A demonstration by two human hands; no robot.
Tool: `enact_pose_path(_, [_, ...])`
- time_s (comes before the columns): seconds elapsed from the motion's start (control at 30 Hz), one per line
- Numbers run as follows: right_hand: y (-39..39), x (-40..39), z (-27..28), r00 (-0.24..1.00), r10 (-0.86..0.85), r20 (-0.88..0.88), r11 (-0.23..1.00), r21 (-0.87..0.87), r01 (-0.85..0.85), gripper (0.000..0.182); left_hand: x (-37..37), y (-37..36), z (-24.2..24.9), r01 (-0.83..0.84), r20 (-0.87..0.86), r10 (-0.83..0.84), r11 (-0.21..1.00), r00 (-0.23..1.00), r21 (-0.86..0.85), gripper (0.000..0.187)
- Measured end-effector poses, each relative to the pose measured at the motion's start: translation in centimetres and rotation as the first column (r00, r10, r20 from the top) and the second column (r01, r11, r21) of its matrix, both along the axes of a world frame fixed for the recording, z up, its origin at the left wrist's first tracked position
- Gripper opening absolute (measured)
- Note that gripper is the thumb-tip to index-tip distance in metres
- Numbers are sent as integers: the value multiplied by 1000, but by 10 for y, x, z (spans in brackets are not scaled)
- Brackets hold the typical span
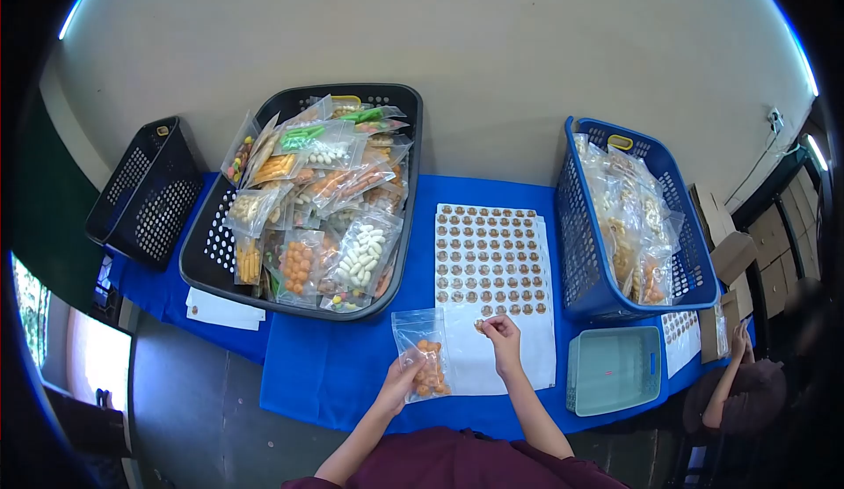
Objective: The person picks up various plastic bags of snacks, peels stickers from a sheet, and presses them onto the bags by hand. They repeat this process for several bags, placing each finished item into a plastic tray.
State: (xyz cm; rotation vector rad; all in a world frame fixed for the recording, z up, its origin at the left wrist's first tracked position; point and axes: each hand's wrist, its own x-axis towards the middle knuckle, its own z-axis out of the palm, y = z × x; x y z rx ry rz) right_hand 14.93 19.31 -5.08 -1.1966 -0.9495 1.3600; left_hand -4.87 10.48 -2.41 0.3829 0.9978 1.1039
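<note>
My left hand (401,383) holds a clear zip bag (428,368) of round orange snacks by its left side, above the blue tablecloth and the edge of a sheet. To the right, my right hand (503,341) pinches a small round brown sticker (479,324) between thumb and fingertip. Beneath it lies a white sheet (492,260) with rows of the same round stickers; its lower part is bare white backing. The bag and the sticker are apart.
A black basket (411,181) heaped with snack bags stands at the left, an empty black basket (149,194) beyond it. At the right are a blue basket (576,225) of bags, a pale green tray (614,370), cardboard boxes (732,256) and another person (743,388).
</note>
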Motion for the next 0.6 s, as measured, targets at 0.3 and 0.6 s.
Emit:
enact_pose_path(0.3, [-38, 11, 66, 955, 178, -239, 979, -52, -195, 16, 12, -9, 23, 184, -25, -183, 973, 983, 139, 37])
enact_pose_path(0.6, [-71, 13, 123, 947, 258, -190, 960, 163, -229, 13, 23, -5, 64, 221, 38, -238, 942, 971, 254, 38])
